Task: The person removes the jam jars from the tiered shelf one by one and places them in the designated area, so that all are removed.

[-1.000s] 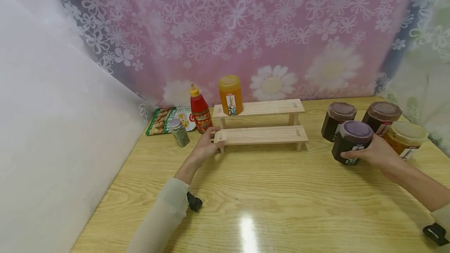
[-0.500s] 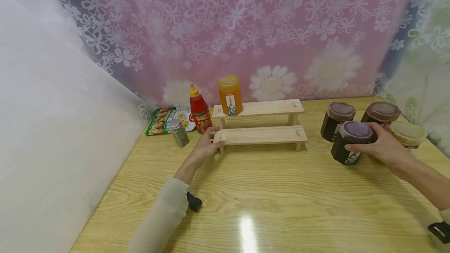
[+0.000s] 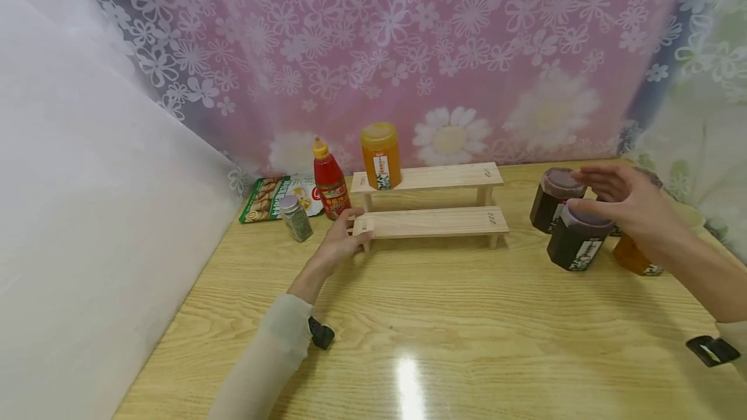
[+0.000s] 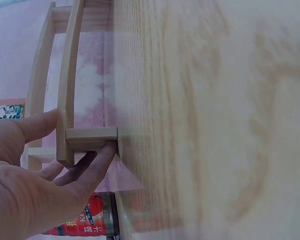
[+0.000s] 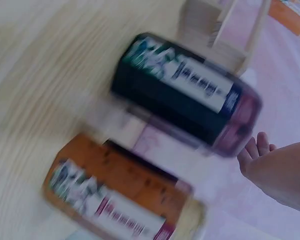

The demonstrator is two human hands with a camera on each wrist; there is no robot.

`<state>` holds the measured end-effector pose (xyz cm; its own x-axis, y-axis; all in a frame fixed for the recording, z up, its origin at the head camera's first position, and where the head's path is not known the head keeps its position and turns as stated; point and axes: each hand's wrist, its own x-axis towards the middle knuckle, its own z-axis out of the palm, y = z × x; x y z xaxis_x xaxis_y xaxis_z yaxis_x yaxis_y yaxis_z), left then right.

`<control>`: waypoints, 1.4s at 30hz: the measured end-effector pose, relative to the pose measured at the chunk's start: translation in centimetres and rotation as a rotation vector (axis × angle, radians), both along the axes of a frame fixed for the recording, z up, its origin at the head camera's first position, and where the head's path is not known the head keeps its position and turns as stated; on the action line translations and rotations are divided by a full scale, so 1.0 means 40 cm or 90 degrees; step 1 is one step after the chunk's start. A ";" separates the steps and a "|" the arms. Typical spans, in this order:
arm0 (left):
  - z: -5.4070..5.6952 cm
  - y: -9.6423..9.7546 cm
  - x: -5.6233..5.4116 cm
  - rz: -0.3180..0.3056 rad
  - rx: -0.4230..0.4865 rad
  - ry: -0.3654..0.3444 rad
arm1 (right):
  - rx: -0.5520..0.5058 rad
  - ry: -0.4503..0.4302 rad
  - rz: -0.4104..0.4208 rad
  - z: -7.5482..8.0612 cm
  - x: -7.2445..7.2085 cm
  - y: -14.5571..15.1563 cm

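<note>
My left hand [image 3: 337, 244] grips the left end of the lower board of a two-step wooden rack [image 3: 432, 223]. In the left wrist view, its thumb lies over the board and its fingers [image 4: 97, 167] reach round the short leg. My right hand [image 3: 639, 209] is raised just above the dark jar with the purple lid [image 3: 574, 245], fingers loosely bent and holding nothing. Beside that jar stands an orange jar [image 5: 115, 192] with dark specks, partly hidden by the hand in the head view. Behind are a dark jar [image 3: 548, 203] and another jar, mostly covered by my fingers.
On the rack's upper board stands a yellow-orange jar [image 3: 380, 157]. A red ketchup bottle [image 3: 331, 183], a small spice shaker [image 3: 296, 220] and a green food packet [image 3: 262, 203] are left of the rack. A floral curtain [image 3: 350, 50] hangs behind the table.
My right hand has let go of the purple-lidded jar and risen above it, its fingers now off the jar's side. The jar stays in place. My left hand keeps its grip on the rack.
</note>
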<state>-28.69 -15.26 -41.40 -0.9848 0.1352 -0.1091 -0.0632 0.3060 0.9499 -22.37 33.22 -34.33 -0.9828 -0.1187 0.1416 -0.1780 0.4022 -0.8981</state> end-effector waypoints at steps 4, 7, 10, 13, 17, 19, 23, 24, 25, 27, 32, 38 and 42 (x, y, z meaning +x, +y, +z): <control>0.003 -0.003 0.001 0.000 -0.008 0.003 | 0.000 -0.005 0.018 0.014 -0.015 -0.057; 0.005 -0.003 0.003 0.000 -0.010 0.005 | -0.019 -0.006 0.041 0.023 -0.034 -0.106; 0.004 -0.001 0.003 0.000 -0.011 0.009 | -0.049 -0.011 0.070 0.033 -0.058 -0.154; 0.001 0.002 0.002 -0.005 -0.016 0.015 | -0.081 -0.019 0.095 0.041 -0.081 -0.199; -0.005 0.004 0.000 -0.009 -0.014 0.011 | -0.101 -0.032 0.127 0.047 -0.111 -0.255; -0.004 0.004 0.000 -0.006 -0.010 0.009 | -0.109 -0.041 0.139 0.047 -0.126 -0.282; 0.000 0.001 0.001 -0.004 -0.010 0.011 | -0.117 -0.055 0.165 0.044 -0.160 -0.327; 0.001 0.000 0.001 -0.003 -0.011 0.010 | -0.118 -0.057 0.172 0.044 -0.168 -0.337; 0.002 0.000 0.001 -0.003 -0.013 0.010 | -0.121 -0.057 0.178 0.043 -0.176 -0.347; 0.001 -0.002 -0.002 -0.003 -0.015 0.010 | -0.125 -0.058 0.189 0.041 -0.192 -0.368; 0.000 -0.003 -0.003 -0.004 -0.020 0.011 | -0.145 -0.065 0.186 0.039 -0.225 -0.427; -0.001 -0.003 -0.003 -0.004 -0.018 0.004 | -0.147 -0.079 0.171 0.041 -0.266 -0.510; 0.001 -0.001 -0.003 -0.003 -0.013 0.005 | -0.151 -0.081 0.156 0.042 -0.289 -0.558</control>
